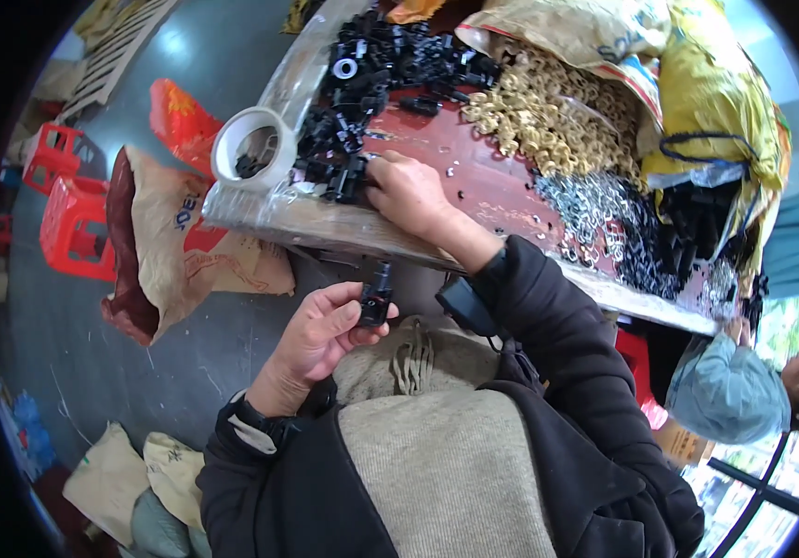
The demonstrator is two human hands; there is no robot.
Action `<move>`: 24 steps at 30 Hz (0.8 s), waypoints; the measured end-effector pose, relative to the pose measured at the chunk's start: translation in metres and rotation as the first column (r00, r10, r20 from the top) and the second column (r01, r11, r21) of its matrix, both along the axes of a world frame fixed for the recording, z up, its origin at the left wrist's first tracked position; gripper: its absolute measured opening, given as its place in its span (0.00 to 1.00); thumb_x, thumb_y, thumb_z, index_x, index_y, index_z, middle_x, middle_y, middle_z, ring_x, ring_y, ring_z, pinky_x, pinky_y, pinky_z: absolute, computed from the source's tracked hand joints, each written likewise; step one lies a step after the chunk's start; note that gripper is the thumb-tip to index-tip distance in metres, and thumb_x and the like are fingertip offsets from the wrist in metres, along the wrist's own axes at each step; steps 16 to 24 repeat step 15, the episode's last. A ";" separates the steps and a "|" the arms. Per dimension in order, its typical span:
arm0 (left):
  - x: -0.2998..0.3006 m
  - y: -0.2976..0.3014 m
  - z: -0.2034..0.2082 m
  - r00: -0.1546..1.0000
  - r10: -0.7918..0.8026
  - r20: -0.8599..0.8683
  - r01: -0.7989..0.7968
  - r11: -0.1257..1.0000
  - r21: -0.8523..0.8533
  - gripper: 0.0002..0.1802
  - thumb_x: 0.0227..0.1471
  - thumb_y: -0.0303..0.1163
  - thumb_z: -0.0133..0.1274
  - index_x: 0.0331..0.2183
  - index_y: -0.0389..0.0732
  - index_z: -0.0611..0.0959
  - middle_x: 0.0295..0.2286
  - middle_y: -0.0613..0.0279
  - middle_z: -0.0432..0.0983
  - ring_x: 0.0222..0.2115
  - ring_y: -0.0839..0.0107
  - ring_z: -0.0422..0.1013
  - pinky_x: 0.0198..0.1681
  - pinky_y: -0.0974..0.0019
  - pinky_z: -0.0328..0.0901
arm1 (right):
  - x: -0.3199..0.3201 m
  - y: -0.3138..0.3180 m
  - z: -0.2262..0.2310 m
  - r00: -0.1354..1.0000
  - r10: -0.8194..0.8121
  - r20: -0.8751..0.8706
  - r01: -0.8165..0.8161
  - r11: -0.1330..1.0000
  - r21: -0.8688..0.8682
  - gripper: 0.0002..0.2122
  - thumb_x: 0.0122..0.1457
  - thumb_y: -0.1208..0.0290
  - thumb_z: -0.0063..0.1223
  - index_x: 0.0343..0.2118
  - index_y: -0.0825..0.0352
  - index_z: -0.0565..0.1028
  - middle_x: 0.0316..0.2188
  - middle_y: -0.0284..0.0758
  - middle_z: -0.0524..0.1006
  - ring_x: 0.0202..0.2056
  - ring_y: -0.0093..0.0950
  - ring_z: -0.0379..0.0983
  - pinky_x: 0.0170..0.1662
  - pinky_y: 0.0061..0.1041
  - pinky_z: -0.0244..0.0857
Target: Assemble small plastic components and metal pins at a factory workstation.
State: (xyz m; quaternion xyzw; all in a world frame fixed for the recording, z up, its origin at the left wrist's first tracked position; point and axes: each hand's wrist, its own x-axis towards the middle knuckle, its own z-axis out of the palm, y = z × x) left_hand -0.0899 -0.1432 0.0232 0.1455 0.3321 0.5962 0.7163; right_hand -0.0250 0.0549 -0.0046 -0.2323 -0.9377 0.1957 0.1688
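My left hand (pixel 317 333), above my lap, pinches a small black plastic fitting (pixel 376 307) with a narrow stem pointing up. At the table's near left corner my right hand (pixel 407 193) has its fingers curled in against some black plastic parts (pixel 348 179). Whatever its fingertips grip is hidden behind the hand. Behind these lies a big heap of black plastic parts (pixel 353 98), with a white ring (pixel 344 68) on top. A pile of brass-coloured rings (pixel 548 102) spreads farther right, and beside it are small silvery metal pieces (pixel 576 200).
A white tub (pixel 254 147) stands on the table's left corner. Sacks (pixel 720 84) lean at the back right. An open sack (pixel 181 228) and red stools (pixel 76 223) are on the floor to the left. Another person (pixel 734 386) is at the table's right end.
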 end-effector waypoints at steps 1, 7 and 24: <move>-0.001 0.000 -0.001 1.000 -0.025 -0.001 0.025 1.000 -0.002 0.22 0.44 0.36 0.50 0.39 0.32 0.67 0.32 0.51 0.69 0.28 0.70 0.69 0.31 0.74 0.66 | -0.002 0.001 -0.002 1.000 0.004 0.006 -0.004 1.000 0.001 0.07 0.43 0.70 0.45 0.24 0.67 0.69 0.25 0.41 0.69 0.27 0.39 0.67 0.29 0.34 0.62; -0.003 0.002 -0.007 0.999 0.016 0.044 -0.016 1.000 -0.005 0.17 0.46 0.32 0.47 0.38 0.32 0.68 0.33 0.49 0.69 0.28 0.69 0.70 0.31 0.74 0.67 | -0.002 -0.001 0.003 0.997 -0.047 0.069 0.048 0.999 -0.004 0.07 0.42 0.72 0.44 0.25 0.68 0.68 0.27 0.42 0.69 0.29 0.37 0.69 0.30 0.33 0.63; 0.007 0.017 -0.006 1.000 0.001 -0.027 -0.003 0.997 -0.079 0.23 0.46 0.34 0.46 0.42 0.31 0.64 0.32 0.52 0.68 0.27 0.71 0.67 0.29 0.75 0.65 | 0.070 0.021 0.014 0.987 -0.156 0.030 0.157 0.988 -0.006 0.07 0.43 0.71 0.45 0.24 0.68 0.67 0.27 0.40 0.69 0.28 0.39 0.68 0.29 0.34 0.63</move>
